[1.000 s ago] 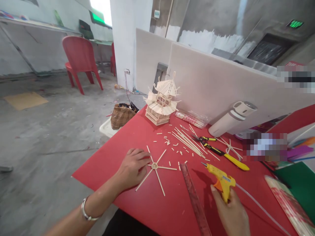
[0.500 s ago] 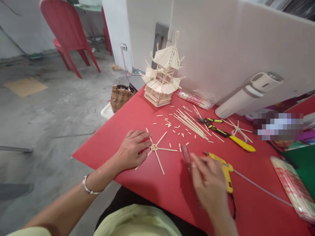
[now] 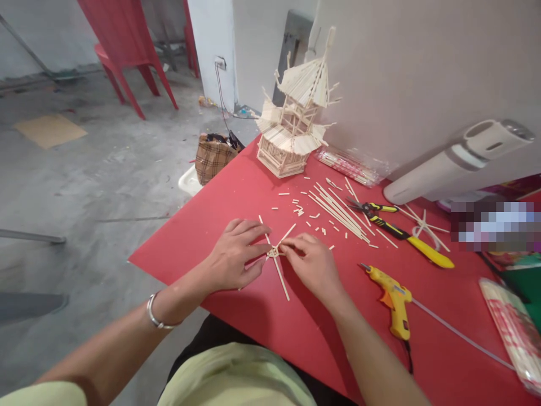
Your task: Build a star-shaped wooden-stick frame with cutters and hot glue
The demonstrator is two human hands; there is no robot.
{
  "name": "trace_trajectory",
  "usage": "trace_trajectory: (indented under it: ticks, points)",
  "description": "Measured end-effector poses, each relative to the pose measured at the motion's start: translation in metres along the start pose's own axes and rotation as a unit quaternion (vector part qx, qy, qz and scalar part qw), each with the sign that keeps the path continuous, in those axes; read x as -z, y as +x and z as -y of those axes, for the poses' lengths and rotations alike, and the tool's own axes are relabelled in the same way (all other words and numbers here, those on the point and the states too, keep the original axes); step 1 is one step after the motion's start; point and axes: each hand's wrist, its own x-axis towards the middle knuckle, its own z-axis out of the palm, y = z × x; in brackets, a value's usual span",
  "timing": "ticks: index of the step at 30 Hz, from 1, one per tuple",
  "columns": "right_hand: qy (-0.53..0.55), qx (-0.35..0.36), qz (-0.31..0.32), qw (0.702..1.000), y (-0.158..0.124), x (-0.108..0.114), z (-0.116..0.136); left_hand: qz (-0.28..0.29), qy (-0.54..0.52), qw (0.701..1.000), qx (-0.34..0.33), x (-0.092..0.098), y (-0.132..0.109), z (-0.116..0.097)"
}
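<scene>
On the red table lies a star-shaped frame of thin wooden sticks (image 3: 282, 277), its spokes fanning out from a small ring. My left hand (image 3: 236, 254) rests over the star's left side, fingers stretched out and touching the sticks near the ring. My right hand (image 3: 310, 262) is closed in a pinch against the ring's right side. What its fingertips hold is too small and covered to make out. That hand also hides a spoke on the right. Short cut stick pieces (image 3: 300, 212) lie scattered just beyond the star.
Long sticks (image 3: 338, 211) lie near yellow-black cutters (image 3: 397, 234). A yellow glue gun (image 3: 391, 296) lies at right with its cord. Behind stands a stick-built pagoda model (image 3: 293, 113). Packs of sticks (image 3: 513, 332) and a white cylinder (image 3: 439, 163) line the right side.
My right hand has moved left to the star's ring. The reddish see-through strip it held earlier no longer shows. My left hand stays by the star, and the view has shifted slightly.
</scene>
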Motion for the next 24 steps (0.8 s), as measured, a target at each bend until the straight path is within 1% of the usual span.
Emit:
trace_trajectory:
  ticks: [2, 6, 10, 17, 24]
  points:
    - [0.004, -0.023, 0.046, 0.999, 0.016, 0.004, -0.002, 0.000, 0.000, 1.000, -0.007, 0.000, 0.000, 0.000]
    - [-0.027, -0.051, 0.137, 0.989, 0.042, 0.013, 0.000, -0.006, 0.001, 1.000, -0.013, 0.000, 0.001, 0.001]
    - [-0.059, -0.059, 0.183, 0.980, 0.052, 0.017, 0.004, -0.005, 0.003, 1.000, 0.005, -0.001, 0.001, 0.002]
    - [-0.079, -0.038, 0.210, 0.974, 0.058, 0.016, 0.002, -0.003, 0.009, 1.000, 0.013, -0.004, 0.000, 0.002]
    - [-0.091, -0.021, 0.190, 0.977, 0.058, 0.013, 0.003, 0.000, 0.004, 1.000, 0.017, -0.005, -0.001, 0.003]
